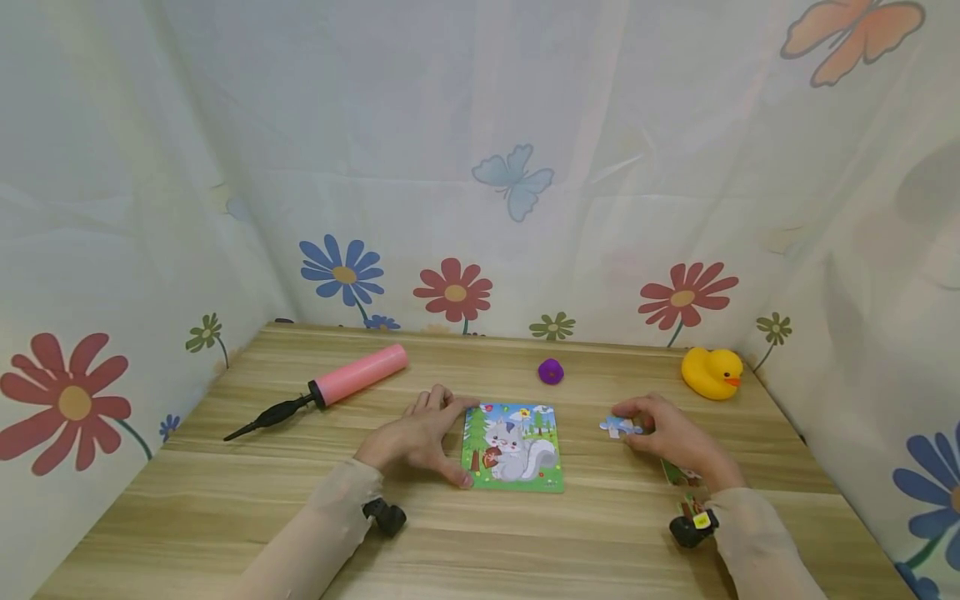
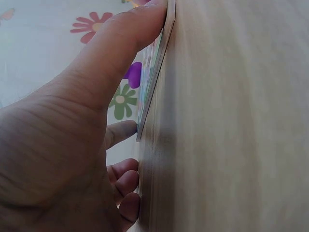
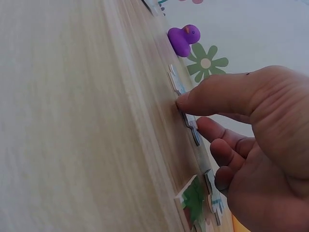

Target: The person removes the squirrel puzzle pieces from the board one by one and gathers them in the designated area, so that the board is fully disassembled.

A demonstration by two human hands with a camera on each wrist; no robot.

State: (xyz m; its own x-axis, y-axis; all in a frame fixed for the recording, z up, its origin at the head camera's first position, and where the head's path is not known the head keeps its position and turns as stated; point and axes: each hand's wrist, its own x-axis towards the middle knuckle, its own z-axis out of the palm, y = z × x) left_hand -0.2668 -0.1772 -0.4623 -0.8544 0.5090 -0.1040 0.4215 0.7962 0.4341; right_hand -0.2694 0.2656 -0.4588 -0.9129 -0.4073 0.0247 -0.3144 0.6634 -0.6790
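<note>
A square picture board point(image 1: 517, 450) with a grey squirrel lies on the table. My left hand point(image 1: 423, 437) is spread along its left side, thumb at the near corner and index finger at the far corner. In the left wrist view the board point(image 2: 153, 79) shows edge-on beside the thumb. To the right, my right hand point(image 1: 678, 437) pinches a pale blue and white jigsaw piece point(image 1: 618, 427) between thumb and index finger, low over the table. More jigsaw pieces lie under that hand: a green one point(image 3: 194, 200) and a pale one point(image 3: 211, 193).
A pink hand pump point(image 1: 363, 375) with a black nozzle lies at the left. Behind the board stands a small purple duck point(image 3: 181, 41). A yellow rubber duck point(image 1: 712, 372) is at the far right. Flowered curtains point(image 1: 517, 275) surround the wooden table point(image 1: 480, 550).
</note>
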